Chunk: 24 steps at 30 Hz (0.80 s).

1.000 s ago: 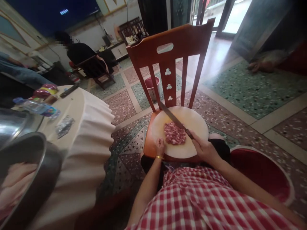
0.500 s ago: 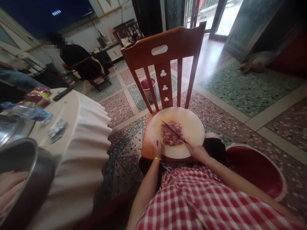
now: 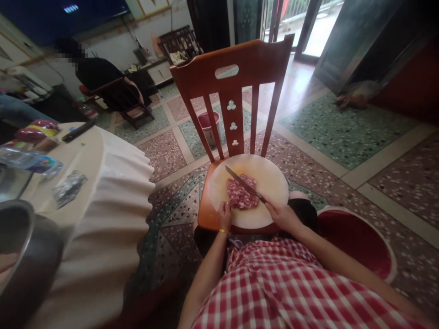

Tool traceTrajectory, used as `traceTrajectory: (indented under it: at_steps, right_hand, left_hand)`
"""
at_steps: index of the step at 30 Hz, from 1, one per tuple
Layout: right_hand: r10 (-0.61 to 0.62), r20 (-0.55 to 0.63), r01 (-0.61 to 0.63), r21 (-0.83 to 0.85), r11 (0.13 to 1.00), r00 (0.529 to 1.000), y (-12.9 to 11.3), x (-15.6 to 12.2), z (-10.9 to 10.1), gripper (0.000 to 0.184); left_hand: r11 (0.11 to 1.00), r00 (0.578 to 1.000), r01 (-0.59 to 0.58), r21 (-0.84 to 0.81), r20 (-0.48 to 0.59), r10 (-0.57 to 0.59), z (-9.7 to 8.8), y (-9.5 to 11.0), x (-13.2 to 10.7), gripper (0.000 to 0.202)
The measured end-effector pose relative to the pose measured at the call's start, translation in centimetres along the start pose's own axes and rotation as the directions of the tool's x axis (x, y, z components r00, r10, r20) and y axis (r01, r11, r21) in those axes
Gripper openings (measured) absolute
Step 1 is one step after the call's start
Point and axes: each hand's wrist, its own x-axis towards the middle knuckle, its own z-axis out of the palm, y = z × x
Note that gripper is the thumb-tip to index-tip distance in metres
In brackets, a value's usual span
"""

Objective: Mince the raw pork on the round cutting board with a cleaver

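A round pale cutting board (image 3: pixel 270 176) lies on the seat of a red-brown wooden chair (image 3: pixel 233 77) in front of me. A heap of minced red meat (image 3: pixel 240 195) sits at its middle. My right hand (image 3: pixel 280 214) is closed round the handle of a long knife (image 3: pixel 242 182), whose blade slants up and left over the meat. My left hand (image 3: pixel 224 215) rests on the board's near left edge, fingers curled against it, with a gold bangle at the wrist.
A round table with a white skirt (image 3: pixel 113 183) stands at the left, bearing a metal bowl (image 3: pixel 24 256), a water bottle (image 3: pixel 29 160) and packets. A red basin (image 3: pixel 356 237) sits on the floor at my right. A small pink bucket (image 3: pixel 207 125) stands behind the chair. A person sits far left.
The knife came down onto the meat and has lifted a little again. My left hand stays on the board's edge. The view has shifted slightly rightward.
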Motion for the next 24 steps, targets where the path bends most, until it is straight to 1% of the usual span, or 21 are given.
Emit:
traceTrajectory:
  at_steps: [2, 3, 4, 6, 8, 9, 11, 12, 13, 14, 16, 18, 19, 20, 22, 23, 24]
  right_hand:
    - [-0.086, -0.122, 0.094, 0.063, 0.994, 0.989, -0.4, 0.2, -0.6, 0.042]
    - [-0.106, -0.157, 0.119, 0.076, 0.99, 0.982, -0.4, 0.3, -0.5, 0.043]
    - [-0.1, -0.153, 0.112, 0.073, 0.991, 0.983, -0.2, 0.4, -0.2, 0.044]
    - [-0.034, -0.05, 0.036, 0.045, 0.998, 0.998, 0.6, 0.4, 0.8, 0.042]
    - [0.045, 0.043, -0.047, 0.053, 0.998, 0.998, 1.6, 0.4, 1.7, 0.04]
    - [0.063, 0.049, -0.067, 0.094, 0.993, 0.997, 2.0, 0.4, 1.8, 0.039]
    - [0.08, 0.009, -0.079, 0.249, 0.965, 0.997, 2.5, 0.0, 1.5, 0.039]
    - [0.104, -0.009, -0.095, 0.35, 0.932, 0.994, 2.7, -0.4, 1.1, 0.04]
    - [0.145, -0.008, -0.126, 0.456, 0.881, 0.989, 2.9, -0.8, 0.7, 0.043]
    - [0.204, 0.011, -0.176, 0.559, 0.81, 0.979, 3.3, -1.3, 0.3, 0.047]
    - [0.34, 0.093, -0.298, 0.721, 0.625, 0.936, 4.4, -2.4, 0.0, 0.055]
    - [0.439, 0.185, -0.394, 0.8, 0.453, 0.88, 6.0, -3.2, 0.3, 0.061]
    - [0.467, 0.224, -0.426, 0.817, 0.389, 0.855, 6.8, -3.4, 0.8, 0.062]
    - [0.483, 0.258, -0.45, 0.827, 0.337, 0.837, 7.5, -3.4, 1.2, 0.062]
    - [0.474, 0.319, -0.478, 0.838, 0.263, 0.821, 8.5, -2.8, 2.3, 0.06]
    - [0.459, 0.341, -0.487, 0.839, 0.245, 0.82, 8.7, -2.3, 2.8, 0.06]
    - [0.441, 0.354, -0.49, 0.836, 0.247, 0.825, 8.7, -1.5, 3.2, 0.059]
  left_hand:
    - [0.999, 0.998, -0.037, 0.012, 0.055, 0.036, -0.2, -0.3, 0.0, 0.036]
    - [0.998, 0.996, -0.057, 0.018, 0.071, 0.056, -0.2, -0.5, 0.0, 0.036]
    - [0.997, 0.996, -0.067, 0.025, 0.069, 0.065, -0.3, -0.7, 0.0, 0.036]
    - [0.996, 0.995, -0.079, 0.036, 0.067, 0.076, -0.3, -0.9, 0.2, 0.036]
    - [0.996, 0.994, -0.081, 0.036, 0.077, 0.078, -0.3, -1.0, 0.3, 0.036]
    - [0.996, 0.993, -0.082, 0.034, 0.085, 0.079, -0.4, -1.0, 0.3, 0.036]
    - [0.995, 0.99, -0.091, 0.03, 0.107, 0.087, -0.5, -1.0, 0.4, 0.035]
    - [0.995, 0.989, -0.095, 0.034, 0.114, 0.091, -0.5, -1.0, 0.4, 0.034]
    - [0.994, 0.989, -0.098, 0.041, 0.118, 0.092, -0.5, -1.0, 0.4, 0.034]
    - [0.994, 0.989, -0.097, 0.051, 0.121, 0.09, -0.6, -1.0, 0.3, 0.033]
    - [0.994, 0.99, -0.086, 0.066, 0.119, 0.078, -0.6, -1.0, 0.3, 0.033]
    - [0.995, 0.99, -0.075, 0.067, 0.125, 0.067, -0.6, -0.9, 0.2, 0.033]
    - [0.995, 0.99, -0.072, 0.063, 0.125, 0.064, -0.5, -0.9, 0.2, 0.033]
    - [0.996, 0.99, -0.072, 0.058, 0.125, 0.065, -0.5, -0.9, 0.2, 0.033]
    - [0.995, 0.99, -0.078, 0.057, 0.119, 0.071, -0.5, -0.9, 0.3, 0.034]
    - [0.995, 0.991, -0.08, 0.062, 0.115, 0.073, -0.5, -0.9, 0.3, 0.034]
    - [0.994, 0.991, -0.083, 0.07, 0.111, 0.075, -0.5, -0.9, 0.4, 0.034]
